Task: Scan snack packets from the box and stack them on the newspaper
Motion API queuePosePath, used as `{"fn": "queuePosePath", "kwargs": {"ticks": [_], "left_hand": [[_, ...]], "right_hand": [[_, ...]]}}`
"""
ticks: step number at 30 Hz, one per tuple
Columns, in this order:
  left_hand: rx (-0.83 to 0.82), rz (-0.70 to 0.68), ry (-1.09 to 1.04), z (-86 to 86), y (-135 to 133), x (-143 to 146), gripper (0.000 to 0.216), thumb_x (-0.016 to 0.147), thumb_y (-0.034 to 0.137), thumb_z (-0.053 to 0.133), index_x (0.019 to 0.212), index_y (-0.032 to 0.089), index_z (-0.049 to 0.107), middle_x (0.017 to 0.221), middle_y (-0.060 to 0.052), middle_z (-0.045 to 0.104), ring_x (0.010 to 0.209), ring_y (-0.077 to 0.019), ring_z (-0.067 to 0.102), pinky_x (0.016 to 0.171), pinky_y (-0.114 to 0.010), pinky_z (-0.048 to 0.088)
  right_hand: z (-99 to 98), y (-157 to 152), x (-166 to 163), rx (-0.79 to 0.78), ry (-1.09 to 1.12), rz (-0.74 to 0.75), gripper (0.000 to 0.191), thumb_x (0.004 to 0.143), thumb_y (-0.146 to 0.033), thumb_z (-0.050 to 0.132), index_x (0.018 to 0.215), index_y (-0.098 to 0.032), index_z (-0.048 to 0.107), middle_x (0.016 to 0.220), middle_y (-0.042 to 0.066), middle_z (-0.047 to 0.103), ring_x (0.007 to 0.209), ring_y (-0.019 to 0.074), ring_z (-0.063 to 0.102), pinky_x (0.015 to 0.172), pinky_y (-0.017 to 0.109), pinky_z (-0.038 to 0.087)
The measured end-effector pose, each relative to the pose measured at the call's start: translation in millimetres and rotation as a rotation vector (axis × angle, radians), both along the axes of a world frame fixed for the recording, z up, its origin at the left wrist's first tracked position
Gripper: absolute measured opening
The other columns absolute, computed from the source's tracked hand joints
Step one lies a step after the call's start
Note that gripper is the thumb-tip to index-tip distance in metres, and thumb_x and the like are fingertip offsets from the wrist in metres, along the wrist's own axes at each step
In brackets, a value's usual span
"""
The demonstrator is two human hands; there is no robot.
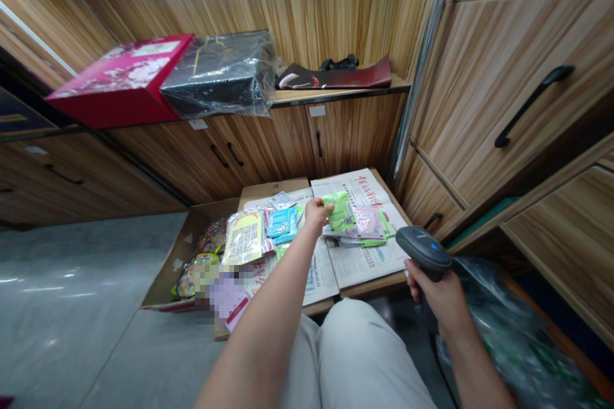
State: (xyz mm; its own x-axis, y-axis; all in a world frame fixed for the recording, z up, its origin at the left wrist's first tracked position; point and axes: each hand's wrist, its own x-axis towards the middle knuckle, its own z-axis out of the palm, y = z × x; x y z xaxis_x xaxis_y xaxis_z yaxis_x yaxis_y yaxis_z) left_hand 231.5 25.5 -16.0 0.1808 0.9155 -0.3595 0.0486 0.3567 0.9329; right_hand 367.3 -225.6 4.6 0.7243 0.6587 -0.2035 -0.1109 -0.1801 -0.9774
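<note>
My left hand (317,214) pinches the edge of a green packet (339,210) above the newspaper (369,262). Just right of that packet lies a pink packet (368,222), overlapping other green ones. In my right hand (444,300) is a dark grey barcode scanner (422,252), my fingers wrapped around its handle; a blue light glows on its top. Left of my left hand are blue packets (282,222) and a yellow-and-white printed packet (243,236). A lilac packet (228,300) lies nearer to me, partly pixelated.
An open cardboard box (167,268) at the left holds several wrapped items. Along the shelf behind stand a pink box (119,76), a plastic-wrapped black box (220,70) and a dark red item (345,76). Crumpled clear plastic (513,326) lies at the right, beside the wooden cabinets (508,63).
</note>
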Motion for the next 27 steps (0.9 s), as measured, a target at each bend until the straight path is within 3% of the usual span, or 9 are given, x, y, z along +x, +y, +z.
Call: {"fn": "queuePosePath", "kwargs": {"ticks": [3, 7, 11, 15, 19, 23, 27], "left_hand": [[0.046, 0.018, 0.082, -17.1, -7, 14, 0.027, 0.064, 0.026, 0.081, 0.075, 0.017, 0.058, 0.062, 0.004, 0.056, 0.055, -0.0105, 0.055, 0.056, -0.024, 0.047], [0.112, 0.011, 0.193, -35.1, -10, 31, 0.019, 0.064, 0.013, 0.076, 0.080, 0.015, 0.065, 0.063, 0.001, 0.060, 0.058, -0.0127, 0.058, 0.057, -0.022, 0.046], [0.194, -0.098, 0.280, -42.4, -8, 35, 0.019, 0.066, 0.002, 0.064, 0.079, 0.013, 0.070, 0.072, -0.003, 0.068, 0.067, -0.0163, 0.064, 0.062, -0.023, 0.047], [0.252, -0.135, 0.447, -44.8, -4, 28, 0.029, 0.068, 0.000, 0.060, 0.092, 0.011, 0.073, 0.085, -0.008, 0.073, 0.079, -0.0197, 0.067, 0.071, -0.026, 0.050], [0.320, -0.190, 0.584, -38.0, 0, 21, 0.030, 0.074, 0.004, 0.061, 0.100, 0.010, 0.074, 0.100, -0.013, 0.074, 0.092, -0.0217, 0.069, 0.084, -0.028, 0.050], [0.373, -0.260, 0.667, -17.7, 4, 8, 0.027, 0.081, 0.011, 0.060, 0.105, 0.012, 0.074, 0.109, -0.013, 0.073, 0.101, -0.0199, 0.067, 0.091, -0.026, 0.047], [0.430, -0.205, 1.015, 4.3, 8, -25, 0.028, 0.086, 0.017, 0.056, 0.109, 0.016, 0.073, 0.115, -0.014, 0.070, 0.111, -0.0241, 0.063, 0.094, -0.030, 0.045]], "right_hand": [[-1.7, 0, 0, 0.001, 0.019, -0.008, 0.038, 0.065, -0.050, 0.081, 0.065, -0.015, 0.066, 0.047, 0.000, 0.059, 0.036, 0.0117, 0.052, 0.033, 0.021, 0.041], [-5.4, 0, 3, -0.021, 0.046, 0.003, 0.039, 0.064, -0.051, 0.081, 0.064, -0.015, 0.066, 0.047, 0.000, 0.059, 0.036, 0.0112, 0.051, 0.033, 0.021, 0.040], [-10.5, 0, 7, -0.074, 0.063, 0.044, 0.040, 0.062, -0.051, 0.081, 0.062, -0.015, 0.065, 0.047, 0.001, 0.060, 0.037, 0.0126, 0.052, 0.034, 0.023, 0.042], [-11.7, 0, 3, -0.056, 0.022, 0.027, 0.037, 0.066, -0.049, 0.078, 0.067, -0.014, 0.067, 0.048, 0.000, 0.060, 0.037, 0.0124, 0.052, 0.034, 0.023, 0.041], [-8.0, -1, -1, -0.064, -0.001, 0.008, 0.037, 0.065, -0.050, 0.078, 0.065, -0.015, 0.067, 0.048, 0.001, 0.060, 0.037, 0.0131, 0.052, 0.034, 0.023, 0.041], [-4.4, -1, -2, -0.092, 0.036, 0.020, 0.039, 0.060, -0.050, 0.081, 0.062, -0.015, 0.065, 0.048, 0.002, 0.060, 0.037, 0.0144, 0.053, 0.034, 0.025, 0.043], [-2.9, -1, -6, -0.063, 0.031, 0.002, 0.038, 0.062, -0.049, 0.081, 0.064, -0.014, 0.067, 0.048, 0.001, 0.060, 0.037, 0.0137, 0.052, 0.034, 0.024, 0.042]]}}
